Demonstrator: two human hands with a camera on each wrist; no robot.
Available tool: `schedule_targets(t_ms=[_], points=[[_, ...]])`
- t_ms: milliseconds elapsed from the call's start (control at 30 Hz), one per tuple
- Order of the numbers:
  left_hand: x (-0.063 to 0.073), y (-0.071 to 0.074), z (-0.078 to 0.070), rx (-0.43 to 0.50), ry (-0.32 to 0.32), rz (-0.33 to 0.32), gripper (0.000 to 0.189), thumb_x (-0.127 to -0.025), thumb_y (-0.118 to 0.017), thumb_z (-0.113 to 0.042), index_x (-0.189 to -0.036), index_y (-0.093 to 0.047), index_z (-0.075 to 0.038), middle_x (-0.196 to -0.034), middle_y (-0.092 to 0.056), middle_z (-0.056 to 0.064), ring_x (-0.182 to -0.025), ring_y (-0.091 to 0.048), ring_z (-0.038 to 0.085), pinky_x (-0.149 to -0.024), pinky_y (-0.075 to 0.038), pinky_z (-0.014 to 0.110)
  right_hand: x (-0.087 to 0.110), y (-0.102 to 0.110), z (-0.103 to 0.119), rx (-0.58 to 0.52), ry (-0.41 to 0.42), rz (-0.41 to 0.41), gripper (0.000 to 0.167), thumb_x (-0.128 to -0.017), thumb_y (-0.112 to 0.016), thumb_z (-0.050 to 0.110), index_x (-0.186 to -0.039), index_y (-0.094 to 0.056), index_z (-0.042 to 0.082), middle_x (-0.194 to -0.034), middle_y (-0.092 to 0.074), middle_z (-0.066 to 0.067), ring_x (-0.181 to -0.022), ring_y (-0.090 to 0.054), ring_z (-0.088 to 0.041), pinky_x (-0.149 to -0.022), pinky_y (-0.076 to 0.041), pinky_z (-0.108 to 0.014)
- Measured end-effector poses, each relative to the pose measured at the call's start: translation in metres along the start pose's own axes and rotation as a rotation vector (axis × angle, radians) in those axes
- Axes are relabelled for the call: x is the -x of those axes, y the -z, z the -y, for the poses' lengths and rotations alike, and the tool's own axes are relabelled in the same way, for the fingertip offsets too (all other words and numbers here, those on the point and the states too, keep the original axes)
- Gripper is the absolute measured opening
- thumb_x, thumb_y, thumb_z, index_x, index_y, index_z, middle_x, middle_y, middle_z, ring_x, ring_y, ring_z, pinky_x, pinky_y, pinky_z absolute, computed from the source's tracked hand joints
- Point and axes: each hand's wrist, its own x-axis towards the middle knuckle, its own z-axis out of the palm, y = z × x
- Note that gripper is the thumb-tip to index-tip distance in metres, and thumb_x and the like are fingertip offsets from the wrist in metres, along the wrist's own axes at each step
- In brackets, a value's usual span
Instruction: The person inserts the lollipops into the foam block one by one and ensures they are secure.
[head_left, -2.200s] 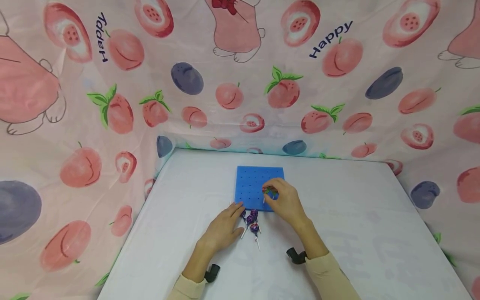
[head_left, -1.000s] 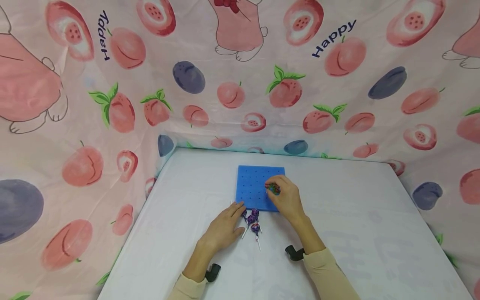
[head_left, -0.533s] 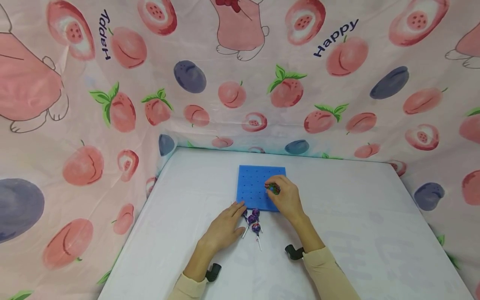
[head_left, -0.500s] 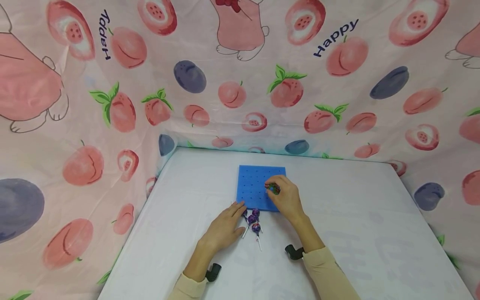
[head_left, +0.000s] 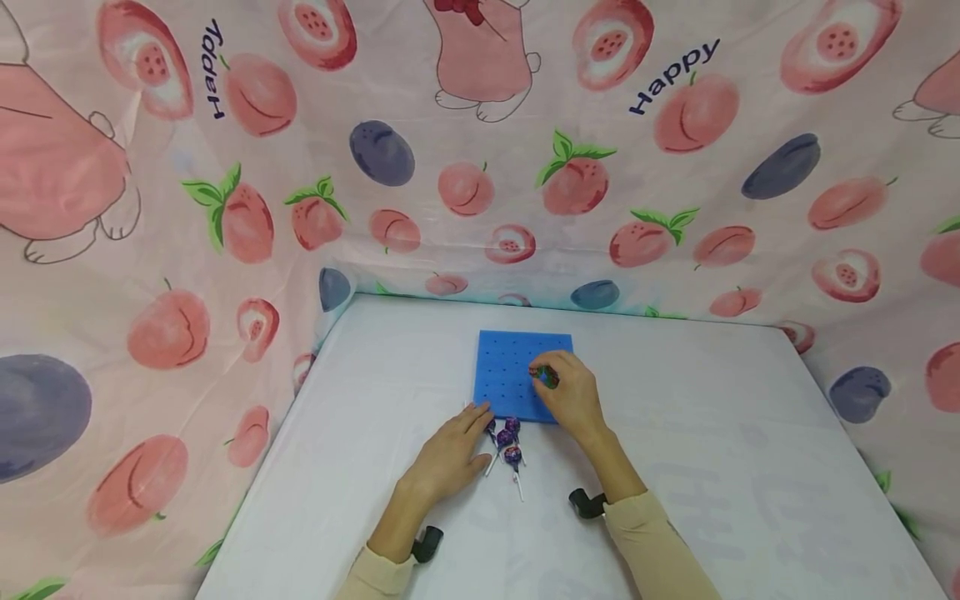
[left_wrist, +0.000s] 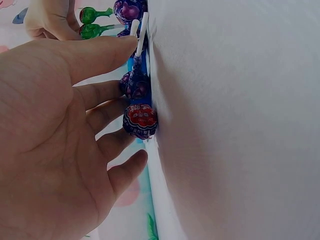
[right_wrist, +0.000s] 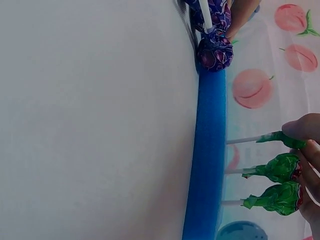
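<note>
My right hand [head_left: 572,396] pinches a green-wrapped lollipop [right_wrist: 272,136] over the right part of a blue pegboard [head_left: 506,358]. In the right wrist view its white stick meets the board's face, and fingers partly cover its head. Two more green lollipops, one nearer [right_wrist: 280,168] and one farther along [right_wrist: 277,199], stand in the board beside it. My left hand [head_left: 446,454] has its fingers extended, fingertips at the board's near left corner. Several purple-wrapped lollipops [head_left: 512,455] lie between that hand and the board's near edge; some are partly hidden by the fingers.
The board lies on a white-covered table [head_left: 712,433]. A fruit-printed curtain [head_left: 465,242] rises behind the table and along its sides. Black wrist cameras, one on the left arm [head_left: 427,544] and one on the right [head_left: 587,503], stick out inward.
My right hand has lowered slightly with the green lollipop, and its stick no longer shows in the head view. Since about a second ago it has barely moved. The left hand stays put.
</note>
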Motion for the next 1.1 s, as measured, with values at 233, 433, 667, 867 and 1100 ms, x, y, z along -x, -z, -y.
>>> schedule_targets(t_ms=[233,433,667,867,1100], points=[[-0.0002,-0.0010,0.0001,-0.002,-0.002,0.005,0.068,-0.101,-0.070,-0.031,-0.158,-0.043,-0.005,-0.167,-0.036,0.012,-0.154,-0.033,0.033,-0.124,-0.033,0.048,-0.0007,-0.0023,-0.0030,0.031,0.003,-0.007,0.028,-0.078,-0.089,-0.001,-0.100,-0.077,0.012,-0.107,-0.073,-0.004,-0.106,-0.066,-0.024,-0.089,-0.062,-0.044],[-0.0009,-0.0017,0.0007,-0.005,0.006,-0.001,0.068,-0.101,-0.070,-0.031,-0.158,-0.043,-0.006,-0.168,-0.035,0.010,-0.154,-0.032,0.032,-0.124,-0.033,0.048,-0.0025,-0.0039,-0.0057,0.042,-0.008,-0.017,0.028,-0.076,-0.091,-0.001,-0.099,-0.078,0.010,-0.103,-0.074,-0.007,-0.108,-0.062,-0.028,-0.093,-0.058,-0.048],[-0.0016,-0.0021,0.0012,-0.005,0.017,0.011,0.068,-0.102,-0.069,-0.032,-0.159,-0.042,-0.008,-0.168,-0.034,0.009,-0.155,-0.031,0.031,-0.124,-0.034,0.047,-0.0025,-0.0036,-0.0066,0.064,-0.039,-0.014,0.028,-0.074,-0.092,0.001,-0.099,-0.080,0.009,-0.103,-0.077,-0.008,-0.113,-0.062,-0.031,-0.102,-0.050,-0.054],[-0.0010,-0.0008,0.0010,-0.005,0.011,0.012,0.068,-0.101,-0.070,-0.032,-0.159,-0.043,-0.008,-0.168,-0.035,0.009,-0.155,-0.032,0.031,-0.124,-0.034,0.047,-0.0030,-0.0044,-0.0084,0.084,-0.032,-0.014,0.028,-0.074,-0.093,0.002,-0.098,-0.081,0.011,-0.102,-0.078,-0.006,-0.117,-0.063,-0.030,-0.104,-0.047,-0.054],[-0.0004,-0.0008,0.0010,-0.009,0.012,0.010,0.068,-0.101,-0.070,-0.031,-0.158,-0.043,-0.007,-0.168,-0.035,0.010,-0.154,-0.033,0.032,-0.123,-0.034,0.047,-0.0029,-0.0045,-0.0092,0.081,-0.001,-0.027,0.026,-0.074,-0.093,0.003,-0.096,-0.083,0.011,-0.102,-0.079,-0.005,-0.117,-0.064,-0.031,-0.103,-0.046,-0.058]])
